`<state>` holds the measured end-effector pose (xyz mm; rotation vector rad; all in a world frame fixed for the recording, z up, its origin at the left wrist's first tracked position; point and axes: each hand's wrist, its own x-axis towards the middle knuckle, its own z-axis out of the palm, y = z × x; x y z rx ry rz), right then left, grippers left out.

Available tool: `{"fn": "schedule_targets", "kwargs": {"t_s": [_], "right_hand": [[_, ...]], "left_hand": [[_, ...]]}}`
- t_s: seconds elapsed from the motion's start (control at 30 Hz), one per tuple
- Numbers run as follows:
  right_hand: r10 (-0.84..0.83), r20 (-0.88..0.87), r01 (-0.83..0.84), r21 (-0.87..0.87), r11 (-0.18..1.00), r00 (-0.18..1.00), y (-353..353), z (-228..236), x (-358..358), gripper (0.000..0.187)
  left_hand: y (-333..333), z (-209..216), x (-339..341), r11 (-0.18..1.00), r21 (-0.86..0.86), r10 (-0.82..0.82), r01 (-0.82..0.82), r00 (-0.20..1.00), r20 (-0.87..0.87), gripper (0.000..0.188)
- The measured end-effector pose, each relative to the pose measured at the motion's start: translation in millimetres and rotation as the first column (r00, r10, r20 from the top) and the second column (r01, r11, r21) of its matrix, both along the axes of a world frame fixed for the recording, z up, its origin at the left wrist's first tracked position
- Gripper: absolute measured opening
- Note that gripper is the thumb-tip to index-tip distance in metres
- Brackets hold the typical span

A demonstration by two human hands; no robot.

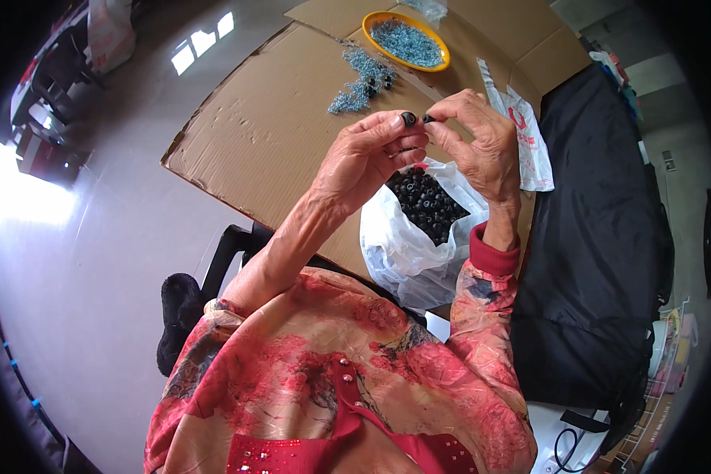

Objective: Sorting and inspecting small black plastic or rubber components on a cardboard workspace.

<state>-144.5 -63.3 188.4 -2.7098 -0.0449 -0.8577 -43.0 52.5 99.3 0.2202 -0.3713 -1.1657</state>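
Note:
My left hand point(371, 150) is closed in a pinch on a small round black cap point(408, 118), held between thumb and forefinger. Close beside it, my right hand point(480, 146) pinches another small dark piece point(427, 119), mostly covered by the fingertips, so its kind is hard to make out. Below both hands stands an open white plastic bag point(395, 253) with many black caps point(428, 204) in it. Farther off on the cardboard lies a loose pile of small bluish-silver parts point(355, 88), with a few black caps point(378, 84) at its right side.
A yellow oval dish point(366, 30) full of the same bluish-silver parts sits at the far side of the cardboard sheet point(237, 134). A flattened white plastic bag with red print point(536, 158) lies at right, beside a large black cloth-covered thing point(592, 237). Grey floor point(95, 276) extends on the left.

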Motion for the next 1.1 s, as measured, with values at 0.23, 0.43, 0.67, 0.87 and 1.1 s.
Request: {"fn": "schedule_targets", "kwargs": {"t_s": [0.23, 0.43, 0.67, 0.87, 1.1], "right_hand": [[0.027, -0.034, -0.039, -0.423, 0.905, 0.999, 7, 16, 7, 0.009], [0.053, -0.049, -0.054, -0.024, 0.998, 0.997, -6, 9, 3, 0.009], [0.015, -0.001, -0.014, 0.338, 0.941, 1.0, -17, -4, 2, 0.012], [0.057, 0.124, -0.116, 0.54, 0.834, 0.991, -36, -15, 6, 0.012], [0.112, 0.154, -0.173, 0.47, 0.865, 0.982, -49, -9, 17, 0.015]], "left_hand": [[-4, 5, 1, 0.997, 0.048, 0.055, -0.061, 0.992, 0.115, 0.021], [-8, 4, 3, 0.999, -0.042, -0.017, 0.018, 1.0, 0.015, 0.021], [-16, 9, 5, 0.998, -0.051, -0.041, 0.04, 0.999, -0.003, 0.021], [-31, 11, 10, 0.994, -0.069, -0.081, 0.079, 0.996, -0.024, 0.021], [-45, 17, 15, 0.997, 0.021, -0.074, 0.076, 0.994, -0.083, 0.022]]}}
